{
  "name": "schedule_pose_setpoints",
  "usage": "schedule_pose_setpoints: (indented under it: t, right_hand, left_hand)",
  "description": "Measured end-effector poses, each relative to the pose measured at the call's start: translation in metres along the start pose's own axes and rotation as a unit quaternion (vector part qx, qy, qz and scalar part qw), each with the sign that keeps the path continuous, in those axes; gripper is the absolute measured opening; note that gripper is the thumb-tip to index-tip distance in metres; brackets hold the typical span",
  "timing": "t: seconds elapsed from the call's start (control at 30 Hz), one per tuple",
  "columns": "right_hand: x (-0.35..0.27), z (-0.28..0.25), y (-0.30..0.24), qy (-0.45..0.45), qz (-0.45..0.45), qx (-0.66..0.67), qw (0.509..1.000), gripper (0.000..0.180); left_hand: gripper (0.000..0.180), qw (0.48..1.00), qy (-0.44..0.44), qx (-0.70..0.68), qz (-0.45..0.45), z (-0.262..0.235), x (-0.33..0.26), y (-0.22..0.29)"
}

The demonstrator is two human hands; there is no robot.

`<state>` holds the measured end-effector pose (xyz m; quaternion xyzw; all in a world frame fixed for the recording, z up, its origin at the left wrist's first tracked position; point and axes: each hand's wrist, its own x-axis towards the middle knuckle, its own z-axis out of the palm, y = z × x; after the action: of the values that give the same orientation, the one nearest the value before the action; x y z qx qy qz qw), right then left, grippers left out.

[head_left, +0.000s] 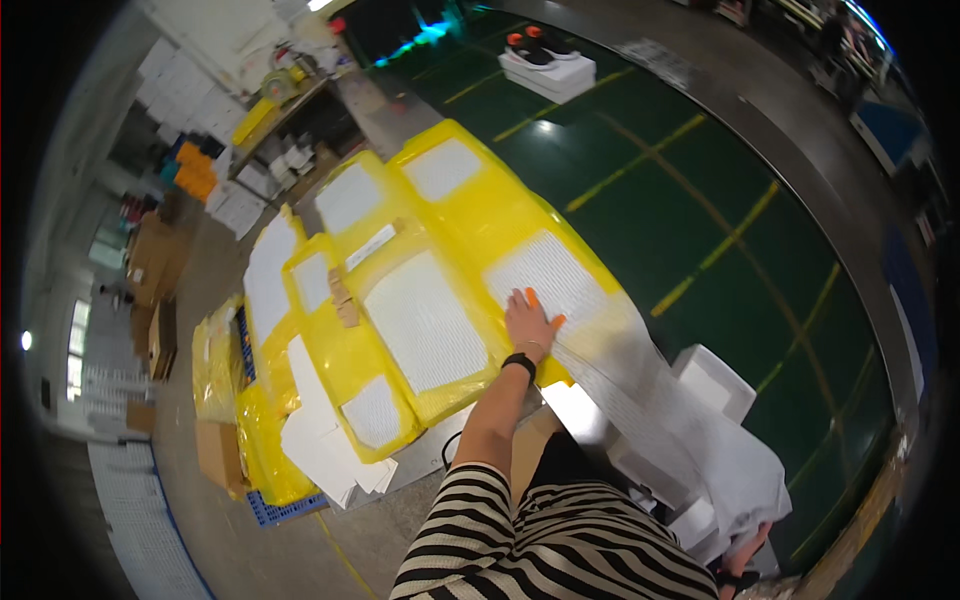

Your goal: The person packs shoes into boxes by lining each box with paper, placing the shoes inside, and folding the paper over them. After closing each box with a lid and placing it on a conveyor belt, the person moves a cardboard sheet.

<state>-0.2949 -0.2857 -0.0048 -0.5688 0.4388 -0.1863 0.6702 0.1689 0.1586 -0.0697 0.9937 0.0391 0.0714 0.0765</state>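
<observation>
My left hand (pixel 530 325), with orange covers on two fingertips, presses down with fingers spread on a stack of thin white paper (pixel 555 272) in yellow plastic wrapping (pixel 460 215). From this stack a loose white paper sheet (pixel 690 415) stretches toward the lower right, slightly see-through and creased at its far end. My right hand (pixel 748 548) closes on that end, its fingers partly hidden by the sheet. Under and beside the sheet are an open white box (pixel 722 380) and other white box parts, partly covered.
More yellow-wrapped paper stacks (pixel 425 320) lie to the left, with loose white sheets (pixel 325 430) at the table edge. On the right runs a green conveyor belt (pixel 690 200) with yellow lines. Dark shoes (pixel 540 48) sit on a white shoe box (pixel 550 80) farther along it.
</observation>
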Motion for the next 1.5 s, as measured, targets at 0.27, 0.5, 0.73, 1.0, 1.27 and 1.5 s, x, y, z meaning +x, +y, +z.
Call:
schedule_pose_setpoints:
  t: [0.27,0.5,0.73,1.0,1.27,1.5]
  right_hand:
    - [0.037,-0.029,0.024,0.204,-0.300,-0.389,0.847,0.028]
    - [0.052,-0.068,-0.006,0.210,-0.212,-0.417,0.859,0.019]
    - [0.062,-0.106,-0.004,0.168,-0.209,-0.455,0.849,0.020]
    - [0.065,-0.121,0.000,0.137,-0.232,-0.469,0.841,0.012]
    - [0.065,-0.123,0.000,0.276,-0.179,-0.400,0.855,0.029]
    - [0.016,0.027,-0.074,-0.108,-0.422,-0.499,0.749,0.056]
  left_hand:
    - [0.024,0.939,-0.112,-0.320,0.059,0.010,0.010,-0.023]
    - [0.031,0.830,-0.301,-0.467,0.052,-0.013,-0.003,-0.008]
    - [0.017,0.706,-0.354,-0.605,-0.103,-0.046,-0.010,0.009]
    - [0.012,0.747,-0.356,-0.553,-0.094,-0.057,-0.005,0.016]
    - [0.008,0.840,-0.344,-0.420,-0.026,-0.058,-0.014,0.016]
    - [0.008,0.843,-0.327,-0.426,0.015,-0.047,-0.002,-0.008]
